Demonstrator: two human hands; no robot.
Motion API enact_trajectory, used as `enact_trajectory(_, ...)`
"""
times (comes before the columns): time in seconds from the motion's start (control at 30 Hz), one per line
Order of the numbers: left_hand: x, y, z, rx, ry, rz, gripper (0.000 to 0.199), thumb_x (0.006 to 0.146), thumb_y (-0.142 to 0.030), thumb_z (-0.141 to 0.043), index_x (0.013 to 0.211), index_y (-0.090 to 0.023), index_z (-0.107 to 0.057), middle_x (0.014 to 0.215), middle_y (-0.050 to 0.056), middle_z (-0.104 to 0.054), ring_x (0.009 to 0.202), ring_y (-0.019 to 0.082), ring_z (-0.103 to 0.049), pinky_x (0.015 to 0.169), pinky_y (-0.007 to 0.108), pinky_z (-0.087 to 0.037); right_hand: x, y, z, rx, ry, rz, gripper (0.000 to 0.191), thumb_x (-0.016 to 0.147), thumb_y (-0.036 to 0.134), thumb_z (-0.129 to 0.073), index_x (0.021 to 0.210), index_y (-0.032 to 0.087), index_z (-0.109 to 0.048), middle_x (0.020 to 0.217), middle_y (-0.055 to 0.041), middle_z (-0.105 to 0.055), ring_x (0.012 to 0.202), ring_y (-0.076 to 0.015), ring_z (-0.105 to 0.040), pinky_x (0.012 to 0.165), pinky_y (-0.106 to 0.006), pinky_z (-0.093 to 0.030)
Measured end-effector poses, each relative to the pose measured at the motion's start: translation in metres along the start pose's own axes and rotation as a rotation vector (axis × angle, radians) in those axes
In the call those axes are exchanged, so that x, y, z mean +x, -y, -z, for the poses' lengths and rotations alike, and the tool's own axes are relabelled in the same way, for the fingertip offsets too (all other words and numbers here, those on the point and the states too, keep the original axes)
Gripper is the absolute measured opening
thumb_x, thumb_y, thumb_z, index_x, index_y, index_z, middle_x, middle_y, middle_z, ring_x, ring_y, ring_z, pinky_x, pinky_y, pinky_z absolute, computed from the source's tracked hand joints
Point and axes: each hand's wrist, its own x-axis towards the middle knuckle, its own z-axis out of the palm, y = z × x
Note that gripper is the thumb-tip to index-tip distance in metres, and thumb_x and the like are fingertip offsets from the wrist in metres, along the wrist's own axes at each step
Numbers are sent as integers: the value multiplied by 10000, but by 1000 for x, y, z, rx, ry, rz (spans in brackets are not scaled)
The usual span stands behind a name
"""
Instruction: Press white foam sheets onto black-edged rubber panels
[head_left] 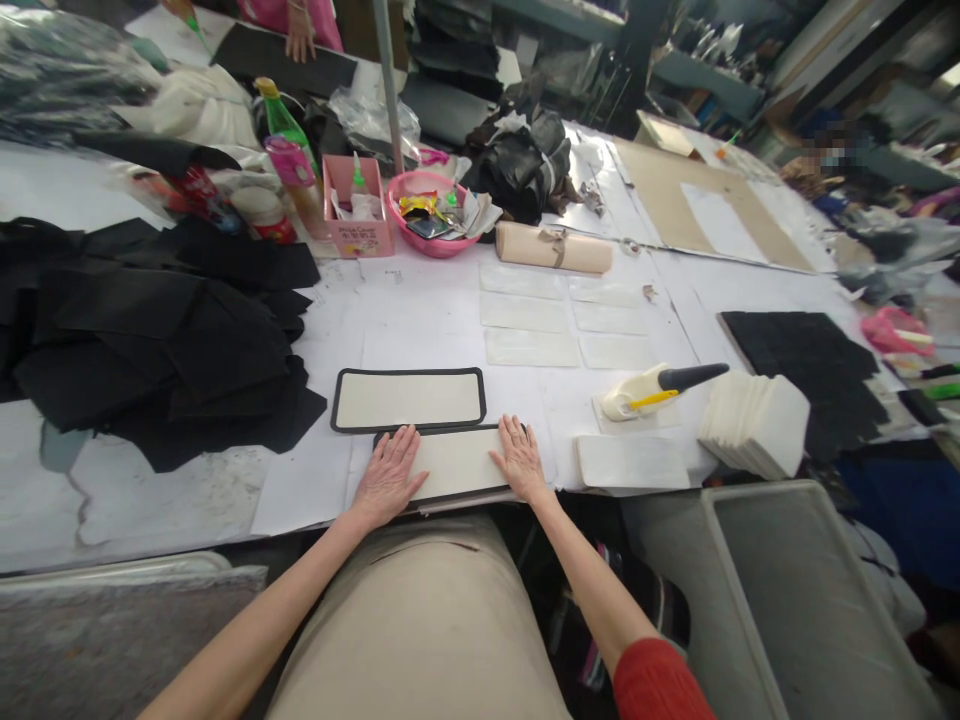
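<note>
At the table's front edge lies a cream panel with a black border point(457, 463). My left hand point(388, 475) rests flat on its left end, fingers stretched out. On its right end my right hand point(519, 458) lies flat too, with the fingers slightly apart. Just behind it, a second black-bordered cream panel point(409, 400) sits on the white table covering point(420, 330). Several thin translucent pieces point(532, 347) lie in rows farther back. Right of my right hand is a stack of white pieces point(631, 462), with a glue container point(634, 392) and a yellow-handled tool point(654, 399) behind it.
A heap of black pieces point(165, 330) covers the left side. White pads point(754, 425) and black sheets point(806, 370) lie at right. A pink box point(358, 235), a pink basket point(435, 245) and a beige roll point(555, 250) stand behind. Across the table shows another person's hand point(300, 35).
</note>
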Motion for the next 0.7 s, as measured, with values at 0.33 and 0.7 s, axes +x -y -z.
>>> enact_trajectory(0.33,-19,6,6,51,-73,9,619,941,-380,-372,1473,-76,-282,1541,168,-290,1450,259,-193,1174,474,-176,14,99,5,18,-36,258,685,955,429,-453,1516,158,-166,1563,-72,-248,1462,-202,-132,1195,-451,-113)
enact_trajectory(0.7,-23,9,-6,42,-26,37,648,932,-430,-365,1461,-62,-309,1554,171,-251,1458,272,-152,1174,487,-149,17,103,-11,31,12,227,683,953,460,-447,1509,155,-192,1565,-76,-238,1462,-208,-131,1191,-449,-113)
